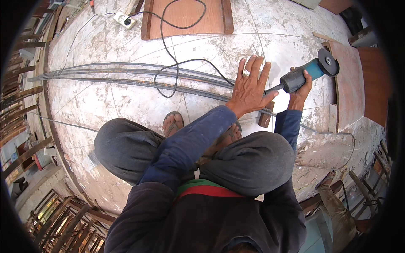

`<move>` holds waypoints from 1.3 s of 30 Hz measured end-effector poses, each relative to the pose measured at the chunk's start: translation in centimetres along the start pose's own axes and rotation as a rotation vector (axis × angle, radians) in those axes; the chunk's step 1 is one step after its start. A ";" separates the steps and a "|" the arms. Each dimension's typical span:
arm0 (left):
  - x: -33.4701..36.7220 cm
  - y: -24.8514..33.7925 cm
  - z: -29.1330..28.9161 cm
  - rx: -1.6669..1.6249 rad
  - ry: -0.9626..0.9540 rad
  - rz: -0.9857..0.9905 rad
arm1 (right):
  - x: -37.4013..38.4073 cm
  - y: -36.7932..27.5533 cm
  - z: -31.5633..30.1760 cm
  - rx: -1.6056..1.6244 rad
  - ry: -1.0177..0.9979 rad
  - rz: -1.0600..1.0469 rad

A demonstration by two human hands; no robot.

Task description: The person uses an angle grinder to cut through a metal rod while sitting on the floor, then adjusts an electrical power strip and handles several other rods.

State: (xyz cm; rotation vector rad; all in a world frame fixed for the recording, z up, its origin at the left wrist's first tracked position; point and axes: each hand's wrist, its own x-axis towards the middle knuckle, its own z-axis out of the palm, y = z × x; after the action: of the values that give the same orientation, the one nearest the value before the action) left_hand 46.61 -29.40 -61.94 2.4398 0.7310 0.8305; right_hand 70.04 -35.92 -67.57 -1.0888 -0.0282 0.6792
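My right hand [300, 90] is wrapped round the body of a teal and dark grey angle grinder [313, 68]. The grinder is tilted up to the right, its dark disc [328, 62] clear of the rods. My left hand [251, 87] reaches across, fingers spread and pointing away from me, a ring on one of them. It hovers over or rests on the ends of several long thin metal rods [139, 75]; I cannot tell if it touches them. A short wooden block [265, 117] lies near the rod ends, partly under them. The grinder's black cord [211, 64] passes behind my left hand.
The cord loops over a wooden panel [185, 19] to a white socket strip [125, 20]. My sandalled foot [173, 123] is close to the rods. Brown boards [348, 80] stand at right. Wooden slats [25, 103] line the left. Another person's leg [337, 211] shows lower right.
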 end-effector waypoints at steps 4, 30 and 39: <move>2.5 3.1 1.5 -0.420 -0.472 -0.123 | -6.1 -2.3 -0.3 -0.205 -0.058 -0.145; -9.8 7.8 8.8 -1.550 -1.504 -0.247 | -25.1 -3.4 -9.6 0.347 0.358 -0.074; -9.6 7.7 7.8 -1.331 -1.497 -0.226 | -25.1 -1.9 -12.3 0.500 0.245 -0.169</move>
State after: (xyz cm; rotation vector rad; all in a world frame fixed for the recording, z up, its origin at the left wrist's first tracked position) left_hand 47.79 -42.97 -67.07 1.0872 -0.1853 -0.5748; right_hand 55.16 -59.47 -64.40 -0.6705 0.2459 0.3667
